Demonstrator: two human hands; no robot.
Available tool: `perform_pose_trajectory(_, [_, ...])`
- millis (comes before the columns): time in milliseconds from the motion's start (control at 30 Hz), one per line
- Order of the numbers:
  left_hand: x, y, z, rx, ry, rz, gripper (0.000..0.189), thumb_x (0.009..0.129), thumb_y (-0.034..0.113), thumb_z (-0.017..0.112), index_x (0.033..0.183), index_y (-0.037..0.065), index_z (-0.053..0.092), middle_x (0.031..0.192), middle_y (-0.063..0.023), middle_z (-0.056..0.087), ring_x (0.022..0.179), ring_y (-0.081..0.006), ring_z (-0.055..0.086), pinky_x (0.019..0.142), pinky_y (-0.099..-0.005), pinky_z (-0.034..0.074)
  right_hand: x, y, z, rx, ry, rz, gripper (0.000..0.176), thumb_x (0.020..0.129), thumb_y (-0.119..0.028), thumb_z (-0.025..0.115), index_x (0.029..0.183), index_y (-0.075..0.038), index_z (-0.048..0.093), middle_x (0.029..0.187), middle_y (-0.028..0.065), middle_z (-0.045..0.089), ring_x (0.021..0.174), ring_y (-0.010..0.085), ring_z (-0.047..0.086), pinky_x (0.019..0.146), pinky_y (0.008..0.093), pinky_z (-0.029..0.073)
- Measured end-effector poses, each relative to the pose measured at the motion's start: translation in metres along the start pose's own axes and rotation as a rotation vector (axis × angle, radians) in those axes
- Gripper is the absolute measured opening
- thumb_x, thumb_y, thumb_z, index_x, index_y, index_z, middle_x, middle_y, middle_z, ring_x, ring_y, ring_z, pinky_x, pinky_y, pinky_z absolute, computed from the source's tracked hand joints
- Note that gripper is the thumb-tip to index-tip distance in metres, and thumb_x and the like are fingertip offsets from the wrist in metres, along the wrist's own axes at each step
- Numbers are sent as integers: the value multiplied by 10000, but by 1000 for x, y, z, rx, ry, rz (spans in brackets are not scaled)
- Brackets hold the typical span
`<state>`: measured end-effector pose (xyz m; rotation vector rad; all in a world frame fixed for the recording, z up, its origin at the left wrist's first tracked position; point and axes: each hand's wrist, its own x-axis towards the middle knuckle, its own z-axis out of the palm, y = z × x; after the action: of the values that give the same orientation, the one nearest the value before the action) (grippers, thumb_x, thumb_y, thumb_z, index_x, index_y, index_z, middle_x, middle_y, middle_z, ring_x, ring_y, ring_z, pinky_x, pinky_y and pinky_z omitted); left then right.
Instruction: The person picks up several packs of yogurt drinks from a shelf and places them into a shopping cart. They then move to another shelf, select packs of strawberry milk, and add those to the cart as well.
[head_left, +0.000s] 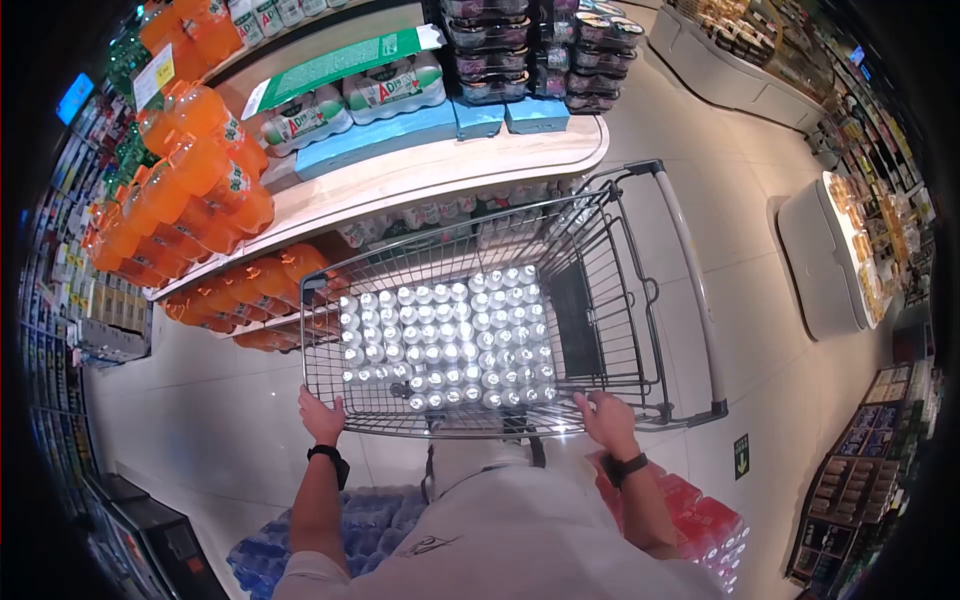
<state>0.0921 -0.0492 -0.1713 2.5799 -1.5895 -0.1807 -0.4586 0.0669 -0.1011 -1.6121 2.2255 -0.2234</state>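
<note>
A metal shopping cart point(455, 228) stands sideways before me, its handle point(690, 260) at the right. Inside its basket are rows of small bottles with shiny white tops point(465, 330), with a gap in the rows near the left front. My left hand point(322, 417) grips the wire at the cart's near left corner, fingers curled on it. Toward the right end of the near side, my right hand point(607, 422) is closed on the cart's rim, its fingertips partly hidden. Dark bands circle both wrists.
Beyond the cart is a wooden display shelf point(420, 165) with orange drink bottles point(205, 180), bottle packs point(395, 85) and stacked dark packs point(490, 50). Blue packs point(340, 525) and red packs point(700, 515) lie beside me. A white display stand point(825, 260) is at the right.
</note>
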Motion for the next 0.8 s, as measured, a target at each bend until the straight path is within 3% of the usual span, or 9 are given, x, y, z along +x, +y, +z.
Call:
perform_pose_trajectory(133, [1, 18, 10, -49, -7, -244, 1004, 750, 406, 795, 1511, 57, 242, 1468, -151, 396, 1325, -393, 392, 1062, -592, 323, -1, 10, 6, -7, -76, 70, 580, 954, -564, 501, 888, -20, 689, 780, 219, 701, 759, 391, 702, 660, 493, 541])
perform_pose_trajectory(233, [-2, 16, 11, -88, -35, -223, 1005, 750, 401, 797, 1514, 63, 238, 1478, -149, 391, 1326, -398, 392, 1067, -582, 326, 1, 18, 8, -27, -88, 80, 590, 934, -579, 517, 872, -20, 695, 748, 230, 697, 736, 403, 702, 660, 505, 537])
perform_pose_trajectory(300, [-4, 13, 16, -99, -37, -216, 1001, 752, 393, 795, 1515, 63, 237, 1489, -154, 384, 1329, -398, 396, 1065, -586, 332, 5, 13, 2, -61, -203, 173, 588, 949, -574, 493, 932, -26, 707, 851, 218, 713, 846, 399, 696, 754, 506, 522])
perform_pose_trajectory(500, [-10, 13, 36, -130, -4, -221, 941, 764, 389, 782, 1487, 52, 282, 1467, -158, 407, 1320, -391, 410, 1060, -586, 343, 9, 34, 24, 35, -90, 174, 586, 952, -563, 498, 906, -19, 712, 850, 220, 710, 839, 403, 692, 766, 499, 520])
perform_pose_trajectory(633, [-12, 9, 45, -201, 70, -123, 765, 795, 391, 766, 1363, 20, 412, 1266, -158, 567, 1178, -369, 540, 948, -532, 444, 13, 33, 29, -30, -28, 214, 572, 964, -542, 490, 925, -19, 719, 870, 229, 712, 854, 402, 694, 770, 490, 527])
perform_pose_trajectory(800, [-13, 10, 52, -347, 46, -67, 627, 820, 395, 754, 1209, 1, 462, 1077, -162, 628, 994, -364, 630, 844, -486, 492, 21, 57, 59, -28, 111, 200, 464, 957, -459, 559, 901, -24, 714, 824, 182, 722, 786, 367, 705, 715, 476, 538])
